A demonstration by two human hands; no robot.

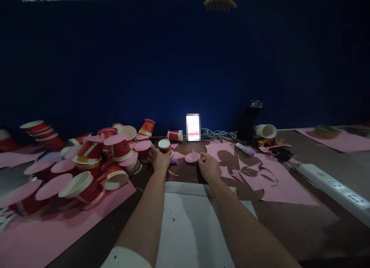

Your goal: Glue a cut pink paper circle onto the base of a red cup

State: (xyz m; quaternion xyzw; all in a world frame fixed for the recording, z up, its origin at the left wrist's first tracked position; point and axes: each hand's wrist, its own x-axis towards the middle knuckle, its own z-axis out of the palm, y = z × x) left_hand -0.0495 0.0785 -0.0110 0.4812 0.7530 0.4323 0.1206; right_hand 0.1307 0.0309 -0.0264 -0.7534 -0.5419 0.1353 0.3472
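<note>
My left hand (160, 158) is closed on a small red paper cup (164, 145), which stands upside down with its pale base facing up. A purple glue stick (174, 161) lies just right of those fingers. Between finger and thumb, my right hand (208, 167) pinches the edge of a round pink paper disc (192, 157). The disc and the cup are apart. Left of my left hand, another red cup (143, 154) has a pink disc on its top.
Many red cups (118, 148), several with pink discs, crowd the left side. Cut pink paper (277, 183) lies at right, near a white power strip (332, 183). A lit phone (193, 127) stands at the back, beside a dark bottle (249, 121). White board (185, 221) lies between my forearms.
</note>
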